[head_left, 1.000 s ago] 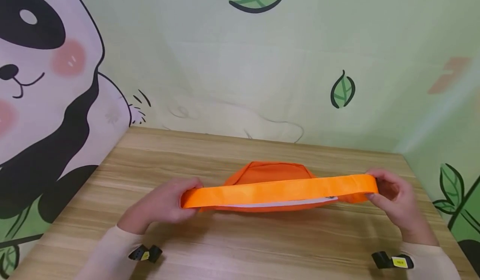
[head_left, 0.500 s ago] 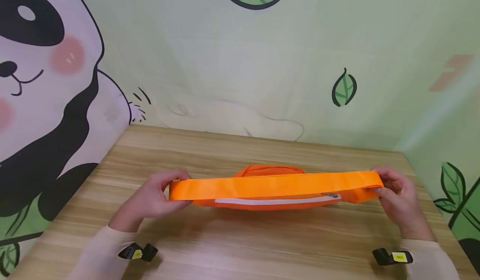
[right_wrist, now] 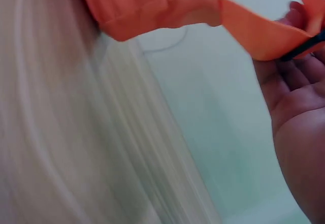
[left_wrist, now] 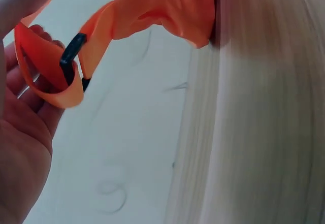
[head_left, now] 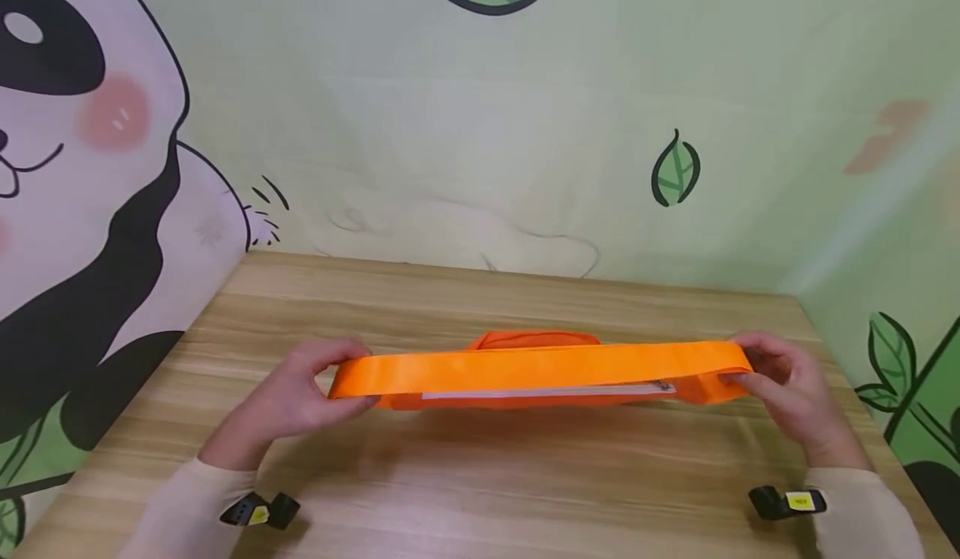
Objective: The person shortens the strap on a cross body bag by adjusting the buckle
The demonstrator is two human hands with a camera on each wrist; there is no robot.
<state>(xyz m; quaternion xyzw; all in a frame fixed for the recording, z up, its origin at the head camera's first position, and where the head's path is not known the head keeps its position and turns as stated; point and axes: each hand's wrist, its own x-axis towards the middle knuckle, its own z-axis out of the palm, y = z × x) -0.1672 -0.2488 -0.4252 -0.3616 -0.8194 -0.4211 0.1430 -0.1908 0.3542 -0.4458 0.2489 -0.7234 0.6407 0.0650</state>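
Note:
An orange waist bag (head_left: pixel 536 340) stands on the wooden table, its bright orange strap (head_left: pixel 540 365) stretched across in front of it. A white zipper (head_left: pixel 547 391) shows below the strap. At the strap's left end, my left hand (head_left: pixel 300 392) grips the loop between thumb and fingers. My right hand (head_left: pixel 795 392) holds the other end the same way. In the left wrist view, a black plastic slider (left_wrist: pixel 73 51) sits on the strap beside the fingers. The right wrist view has another black fitting (right_wrist: pixel 304 46) at the palm, partly cut off by the frame.
The wooden table (head_left: pixel 480 476) meets a pale green wall (head_left: pixel 375 126) painted with leaves and a panda (head_left: pixel 150 201). Side walls rise along the left and right table edges. Each wrist wears a small black camera, such as the left one (head_left: pixel 258 510).
My left hand has moved left, drawing the strap longer and straighter. Less of the bag's body shows behind the strap. My right hand keeps its hold and has shifted little.

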